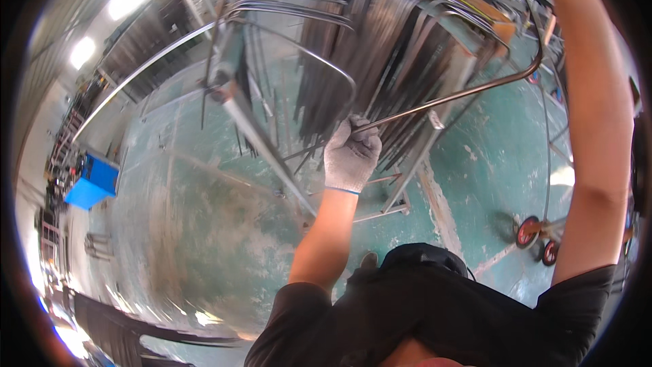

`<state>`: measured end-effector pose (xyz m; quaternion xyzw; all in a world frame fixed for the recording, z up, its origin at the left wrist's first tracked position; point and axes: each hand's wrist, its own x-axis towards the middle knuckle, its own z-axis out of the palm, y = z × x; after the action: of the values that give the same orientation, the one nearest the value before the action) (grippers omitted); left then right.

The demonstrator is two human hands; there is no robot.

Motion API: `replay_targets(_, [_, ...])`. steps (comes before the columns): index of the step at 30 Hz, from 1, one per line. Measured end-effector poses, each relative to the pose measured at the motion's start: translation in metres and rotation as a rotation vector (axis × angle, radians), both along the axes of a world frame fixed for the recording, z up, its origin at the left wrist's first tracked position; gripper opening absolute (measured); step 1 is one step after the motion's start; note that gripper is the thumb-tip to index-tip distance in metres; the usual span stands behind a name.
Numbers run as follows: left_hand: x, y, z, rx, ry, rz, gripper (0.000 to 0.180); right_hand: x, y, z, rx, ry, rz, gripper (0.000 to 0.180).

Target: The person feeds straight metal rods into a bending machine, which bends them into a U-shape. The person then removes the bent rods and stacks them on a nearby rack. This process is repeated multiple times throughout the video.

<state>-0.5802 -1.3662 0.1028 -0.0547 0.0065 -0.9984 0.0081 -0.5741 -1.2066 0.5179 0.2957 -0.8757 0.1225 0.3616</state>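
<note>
My left hand (352,156), in a pale work glove, is closed around a long bent metal tube (458,97). From that grip the tube runs to the right, bends sharply, then rises to the top edge of the view. My bare right arm (585,109) stretches up along the right side, and its hand lies beyond the frame. Just past my left hand, many dark bent tubes (370,34) hang close together on a metal rack (261,139). Motion blurs part of the hanging bundle.
A blue bin (94,180) stands far to the left. Red-rimmed wheels (527,231) of a cart are on the right. The worn green floor (197,231) spreads under the rack legs. Dark material (122,329) lies at the lower left.
</note>
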Motion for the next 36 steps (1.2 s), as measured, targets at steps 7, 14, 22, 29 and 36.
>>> replay_targets(7, [-0.001, 0.134, 0.050, -0.146, 0.199, -0.113, 0.024, -0.024, 0.258, -0.001, 0.043, 0.112, -0.433, 0.041])
replay_targets(14, [-0.010, 0.288, 0.117, -0.718, 0.468, 0.273, 0.030, -0.136, 0.562, -0.053, -0.022, 0.064, -0.757, 0.046])
replay_targets(22, [-0.089, 0.463, 0.152, -1.040, 0.467, 0.466, 0.034, -0.251, 0.785, -0.116, -0.336, 0.112, -0.832, 0.054])
replay_targets(29, [-0.219, 0.546, 0.141, -1.194, 0.329, 0.500, 0.026, -0.315, 0.793, -0.406, -1.384, -0.383, -0.535, 0.029])
replay_targets(36, [-0.464, 0.596, 0.077, -1.483, 0.182, 0.264, 0.024, -0.468, 0.902, -0.463, -1.477, -0.474, -0.311, 0.023])
